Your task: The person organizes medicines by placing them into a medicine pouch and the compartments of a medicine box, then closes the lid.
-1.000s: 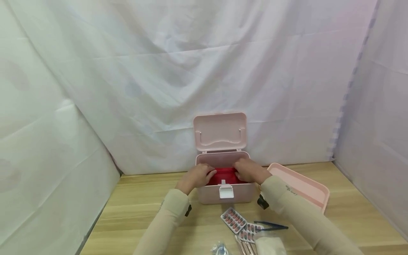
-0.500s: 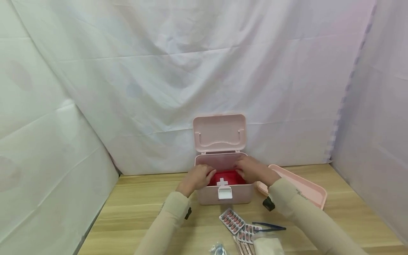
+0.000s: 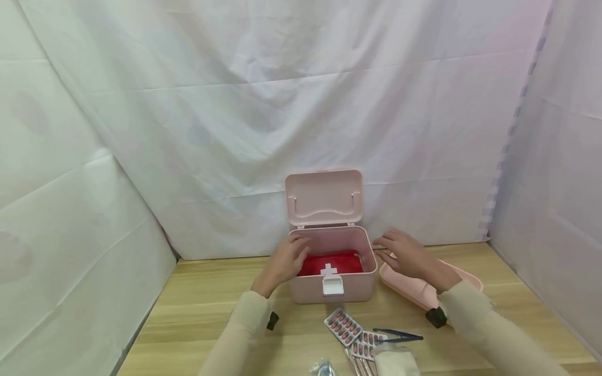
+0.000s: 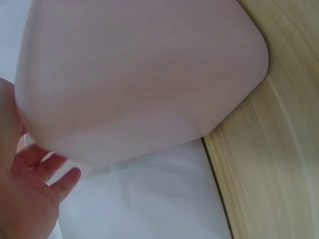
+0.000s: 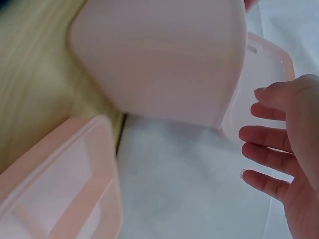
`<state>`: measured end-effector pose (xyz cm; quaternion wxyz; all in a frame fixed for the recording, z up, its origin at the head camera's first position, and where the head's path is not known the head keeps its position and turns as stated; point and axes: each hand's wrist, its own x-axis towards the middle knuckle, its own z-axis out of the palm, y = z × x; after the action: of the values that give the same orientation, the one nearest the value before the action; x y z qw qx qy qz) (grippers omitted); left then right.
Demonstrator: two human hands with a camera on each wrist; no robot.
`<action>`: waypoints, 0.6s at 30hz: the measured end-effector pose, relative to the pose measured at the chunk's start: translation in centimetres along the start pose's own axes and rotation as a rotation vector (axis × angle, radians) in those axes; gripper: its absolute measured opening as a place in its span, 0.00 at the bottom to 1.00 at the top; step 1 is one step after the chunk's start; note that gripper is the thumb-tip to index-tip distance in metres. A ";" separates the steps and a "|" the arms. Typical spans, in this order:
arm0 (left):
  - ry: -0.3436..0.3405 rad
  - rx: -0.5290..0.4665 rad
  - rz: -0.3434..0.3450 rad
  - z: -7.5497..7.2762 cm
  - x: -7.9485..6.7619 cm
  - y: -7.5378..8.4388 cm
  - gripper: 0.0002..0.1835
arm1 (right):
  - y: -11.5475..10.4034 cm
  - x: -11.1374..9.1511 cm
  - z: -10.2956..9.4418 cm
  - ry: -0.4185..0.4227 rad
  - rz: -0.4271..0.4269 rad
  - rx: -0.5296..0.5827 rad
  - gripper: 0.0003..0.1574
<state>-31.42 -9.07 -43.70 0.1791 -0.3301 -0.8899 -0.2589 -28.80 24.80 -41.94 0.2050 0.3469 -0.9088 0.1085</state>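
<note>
A pink storage box (image 3: 308, 288) stands with its lid (image 3: 324, 196) raised against the curtain. Inside lies a red zip pouch (image 3: 345, 262), a white cross (image 3: 328, 269) showing near the front latch (image 3: 333, 285). My left hand (image 3: 282, 262) is at the box's left rim, its fingertips over the opening; in the left wrist view its fingers (image 4: 42, 167) are spread beside the pink wall. Off the right side of the box, my right hand (image 3: 408, 255) hovers above a pink tray (image 3: 414, 292). In the right wrist view its fingers (image 5: 269, 159) are parted and hold nothing.
In front of the box lie two capsule blister packs (image 3: 344, 327), dark blue tweezers (image 3: 400, 335), several thin sticks (image 3: 359, 363), a white packet (image 3: 396, 362) and a small clear-and-blue item (image 3: 323, 367). White curtains (image 3: 226, 224) close off the wooden table (image 3: 211, 303) behind and at both sides.
My right hand has come out of the box and moved right, over the tray. The red pouch now lies down inside the box. My left hand has shifted slightly left.
</note>
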 end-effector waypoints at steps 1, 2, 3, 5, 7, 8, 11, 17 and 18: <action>0.022 -0.012 -0.006 -0.1 -0.2 -0.2 0.17 | 0.2 -0.5 0.0 0.008 0.000 0.002 0.14; 0.041 -0.029 -0.017 -0.1 -0.3 -0.4 0.17 | 0.4 -1.0 -0.1 0.013 0.006 0.004 0.15; 0.051 -0.052 -0.040 -0.2 -0.5 -0.5 0.18 | 0.6 -1.6 -0.1 0.015 0.010 0.004 0.16; 0.042 -0.097 -0.098 -0.4 -0.9 -0.8 0.21 | 0.9 -2.6 -0.2 0.016 0.022 0.002 0.18; 0.015 -0.133 -0.166 -0.5 -1.3 -1.0 0.23 | 1.2 -3.6 -0.2 0.016 0.035 0.003 0.20; -0.006 -0.156 -0.200 -0.5 -1.5 -1.0 0.24 | 1.3 -4.1 -0.2 0.014 0.045 -0.004 0.21; -0.067 -0.195 -0.285 -0.5 -1.9 -1.2 0.26 | 1.8 -5.6 0.1 0.017 0.054 -0.004 0.22; -0.138 -0.237 -0.343 0.1 -2.3 -1.4 0.30 | 2.7 -8.4 0.5 -0.003 0.077 -0.026 0.29; -0.145 -0.246 -0.352 0.2 -2.4 -1.4 0.30 | 2.8 -8.9 0.6 -0.014 0.085 -0.036 0.30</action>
<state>-30.69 -11.04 -45.52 0.0252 -0.2070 -0.9060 -0.3683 -24.89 31.87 -46.57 0.1999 0.3051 -0.9259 0.0985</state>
